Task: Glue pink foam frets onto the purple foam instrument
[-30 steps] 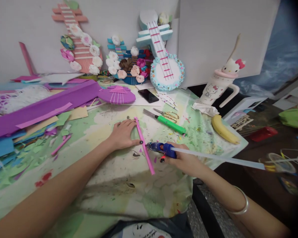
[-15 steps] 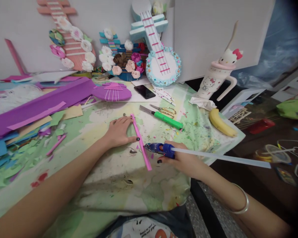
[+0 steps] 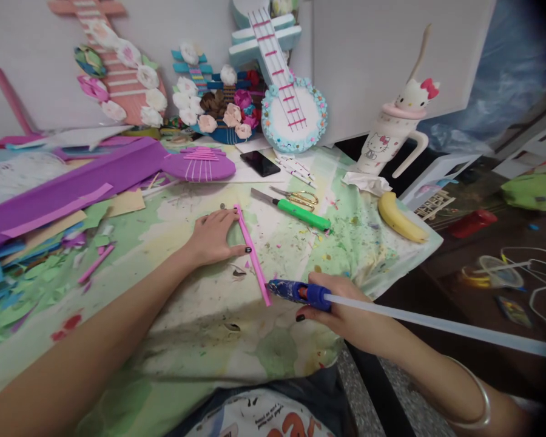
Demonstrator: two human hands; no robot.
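Note:
A narrow pink strip (image 3: 253, 258), apparently folded paper, lies slantwise on the stained tablecloth. My left hand (image 3: 213, 237) holds it down, fingertips at its far end and thumb along its left side. In my right hand (image 3: 339, 300) is a blue hot glue gun (image 3: 295, 291), its nozzle touching or just over the strip near its close end. From the back of the gun a long whitish glue stick (image 3: 400, 314) sticks out across my right forearm. Beyond the strip lie a green-handled craft knife (image 3: 303, 215) and gold-handled scissors (image 3: 300, 197).
A purple guitar-shaped craft (image 3: 200, 165), purple sheets and paper scraps (image 3: 22, 291) cover the left side. Decorated instrument models, including a light-blue banjo shape (image 3: 295, 115), lean at the back. A phone (image 3: 260, 162), tumbler (image 3: 389, 142) and banana (image 3: 400, 218) stand or lie beyond my right hand.
The glue gun's tip has moved along the strip from near its middle toward its close end. My left hand stays on the strip. The whole view has shifted slightly.

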